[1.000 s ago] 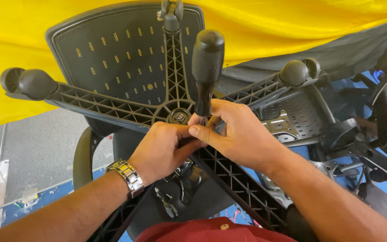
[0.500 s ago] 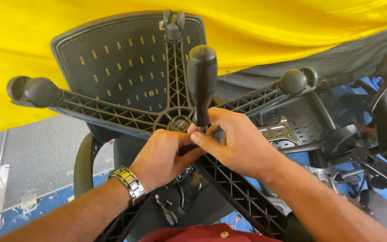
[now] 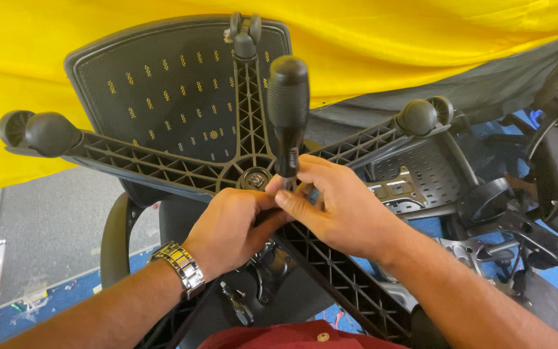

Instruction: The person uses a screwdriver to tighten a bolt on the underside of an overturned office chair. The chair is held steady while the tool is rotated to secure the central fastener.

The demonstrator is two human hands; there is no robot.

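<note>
While your view has shifted slightly over the last second, the screwdriver (image 3: 288, 116) stays upright by the base hub (image 3: 253, 178). Your right hand (image 3: 337, 210) pinches its shank, fingers closed; your left hand (image 3: 230, 226) curls shut just beside it, contents hidden. Count: three castors visible (image 3: 50, 132), one mesh backrest (image 3: 163, 84).

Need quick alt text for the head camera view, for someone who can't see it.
Both hands, left hand and right hand, pinch the shaft of a black-handled screwdriver standing upright by the hub of an upturned black plastic five-arm chair base. A black mesh chair back and yellow cloth lie behind.
</note>
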